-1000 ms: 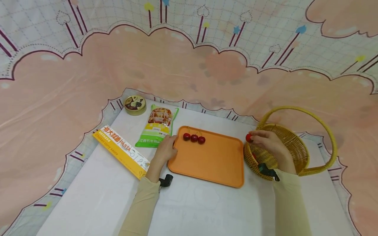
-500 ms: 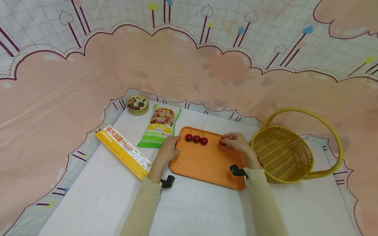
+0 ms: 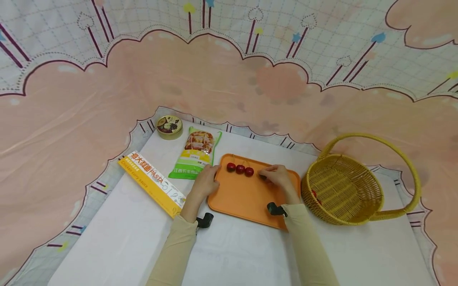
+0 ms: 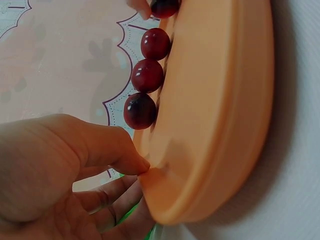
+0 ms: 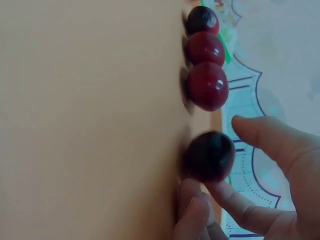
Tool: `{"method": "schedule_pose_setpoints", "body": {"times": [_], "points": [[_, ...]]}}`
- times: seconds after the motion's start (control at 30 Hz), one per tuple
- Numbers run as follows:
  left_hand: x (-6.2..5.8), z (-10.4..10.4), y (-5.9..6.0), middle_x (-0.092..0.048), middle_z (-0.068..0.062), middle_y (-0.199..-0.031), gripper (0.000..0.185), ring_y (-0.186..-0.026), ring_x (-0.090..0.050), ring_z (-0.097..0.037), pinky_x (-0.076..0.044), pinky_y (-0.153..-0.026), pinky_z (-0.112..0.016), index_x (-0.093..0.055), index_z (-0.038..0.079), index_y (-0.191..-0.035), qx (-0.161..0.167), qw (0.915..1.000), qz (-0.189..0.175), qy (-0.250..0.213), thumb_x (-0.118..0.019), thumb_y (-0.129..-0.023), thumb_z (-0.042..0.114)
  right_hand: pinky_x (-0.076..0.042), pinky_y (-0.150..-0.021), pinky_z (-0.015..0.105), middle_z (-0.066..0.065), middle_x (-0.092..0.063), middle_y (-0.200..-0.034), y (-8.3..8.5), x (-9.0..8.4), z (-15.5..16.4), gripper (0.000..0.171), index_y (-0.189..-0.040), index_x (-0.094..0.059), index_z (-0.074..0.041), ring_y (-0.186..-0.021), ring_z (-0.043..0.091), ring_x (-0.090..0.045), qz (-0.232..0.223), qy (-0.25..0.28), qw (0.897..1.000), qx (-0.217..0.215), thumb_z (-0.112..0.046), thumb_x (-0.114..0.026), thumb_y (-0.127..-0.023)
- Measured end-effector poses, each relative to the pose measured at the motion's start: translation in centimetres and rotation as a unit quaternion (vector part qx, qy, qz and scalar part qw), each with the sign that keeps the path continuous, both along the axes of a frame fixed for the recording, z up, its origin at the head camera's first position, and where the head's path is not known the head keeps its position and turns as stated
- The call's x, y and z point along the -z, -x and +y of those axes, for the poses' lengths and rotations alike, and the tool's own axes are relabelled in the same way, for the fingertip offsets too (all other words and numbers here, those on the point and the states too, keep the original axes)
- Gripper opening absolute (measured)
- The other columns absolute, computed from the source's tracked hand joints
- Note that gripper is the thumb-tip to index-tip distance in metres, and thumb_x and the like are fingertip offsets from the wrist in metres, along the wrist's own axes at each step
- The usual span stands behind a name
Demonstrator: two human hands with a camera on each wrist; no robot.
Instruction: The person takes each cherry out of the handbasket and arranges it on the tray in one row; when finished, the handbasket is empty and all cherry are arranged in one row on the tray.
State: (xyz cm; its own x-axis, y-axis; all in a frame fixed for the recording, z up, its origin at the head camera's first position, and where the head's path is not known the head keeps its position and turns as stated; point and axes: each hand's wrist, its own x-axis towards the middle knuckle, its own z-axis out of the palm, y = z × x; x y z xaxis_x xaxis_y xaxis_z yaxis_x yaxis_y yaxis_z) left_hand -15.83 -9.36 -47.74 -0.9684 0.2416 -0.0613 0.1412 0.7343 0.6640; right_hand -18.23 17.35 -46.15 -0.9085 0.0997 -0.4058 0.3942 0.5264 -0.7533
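My left hand [image 3: 206, 182] holds the left rim of an orange tray [image 3: 247, 198], thumb on the edge and fingers outside it. Three dark red cherries [image 3: 240, 169] stand in a touching row along the tray's far side. To their right is another dark cherry [image 5: 210, 156], a small gap from the row. The fingertips of my right hand [image 3: 280, 179] touch this cherry from the right. In the right wrist view the thumb [image 5: 255, 129] stands apart from it.
A yellow wicker basket [image 3: 343, 190] with a tall handle stands right of the tray; some red shows through its left side. On the left lie a pasta box [image 3: 152, 182], a green food packet [image 3: 196, 153] and a round tin [image 3: 169, 127]. A patterned cloth hangs behind.
My right hand has brought a cherry from the basket onto the tray and moved left toward the row. Its thumb is now off the cherry. The left hand stays on the rim.
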Motion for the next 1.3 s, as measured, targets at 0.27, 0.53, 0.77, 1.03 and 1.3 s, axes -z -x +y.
{"method": "schedule_pose_setpoints", "body": {"times": [0.27, 0.53, 0.77, 1.03, 1.3], "points": [[0.17, 0.00, 0.10, -0.054, -0.020, -0.112, 0.058, -0.090, -0.050, -0.028, -0.045, -0.086, -0.043, -0.053, -0.002, -0.139, -0.002, 1.0000, -0.005, -0.001, -0.063, -0.082, -0.005, -0.050, -0.069, 0.026, 0.010, -0.069, -0.089, 0.03, -0.13, -0.28, 0.041, -0.115, -0.064, 0.004, -0.076, 0.015, -0.063, -0.003, 0.020, 1.000, -0.003, -0.029, -0.069, -0.092], [0.01, 0.02, 0.02, -0.054, -0.020, -0.114, 0.057, -0.092, -0.050, -0.029, -0.045, -0.088, -0.043, -0.052, -0.001, -0.139, -0.004, 0.9999, -0.011, 0.003, -0.062, -0.083, -0.004, -0.054, -0.073, 0.028, 0.014, -0.070, -0.096, -0.01, -0.21, -0.21, 0.034, -0.115, -0.064, 0.008, -0.076, 0.014, -0.066, -0.003, 0.050, 0.999, -0.005, -0.019, -0.064, -0.094], [0.05, 0.05, -0.02, -0.055, -0.020, -0.114, 0.058, -0.092, -0.051, -0.029, -0.045, -0.087, -0.043, -0.053, -0.002, -0.139, -0.005, 1.0000, -0.007, 0.004, -0.063, -0.082, -0.004, -0.052, -0.070, 0.026, 0.016, -0.069, -0.105, 0.18, 0.27, -0.35, 0.039, -0.119, -0.065, 0.004, -0.077, 0.013, -0.066, 0.009, 0.040, 0.999, 0.000, -0.025, -0.066, -0.094], [0.01, 0.18, -0.06, -0.054, -0.019, -0.115, 0.057, -0.092, -0.050, -0.028, -0.046, -0.088, -0.042, -0.052, -0.001, -0.140, -0.007, 0.9998, -0.020, 0.006, -0.063, -0.084, -0.004, -0.055, -0.078, 0.031, 0.022, -0.066, -0.113, 0.07, 0.28, -0.55, 0.035, -0.120, -0.064, 0.007, -0.081, 0.019, -0.069, 0.013, 0.058, 0.998, -0.002, -0.015, -0.065, -0.094], [0.03, 0.14, 0.00, -0.053, -0.019, -0.115, 0.058, -0.092, -0.050, -0.028, -0.045, -0.087, -0.042, -0.052, -0.001, -0.140, -0.009, 0.9998, -0.017, 0.005, -0.062, -0.084, -0.004, -0.052, -0.076, 0.028, 0.020, -0.068, -0.106, 0.15, -0.07, -0.15, 0.038, -0.120, -0.063, 0.007, -0.080, 0.018, -0.066, 0.009, 0.022, 1.000, -0.008, -0.022, -0.062, -0.096]]}}
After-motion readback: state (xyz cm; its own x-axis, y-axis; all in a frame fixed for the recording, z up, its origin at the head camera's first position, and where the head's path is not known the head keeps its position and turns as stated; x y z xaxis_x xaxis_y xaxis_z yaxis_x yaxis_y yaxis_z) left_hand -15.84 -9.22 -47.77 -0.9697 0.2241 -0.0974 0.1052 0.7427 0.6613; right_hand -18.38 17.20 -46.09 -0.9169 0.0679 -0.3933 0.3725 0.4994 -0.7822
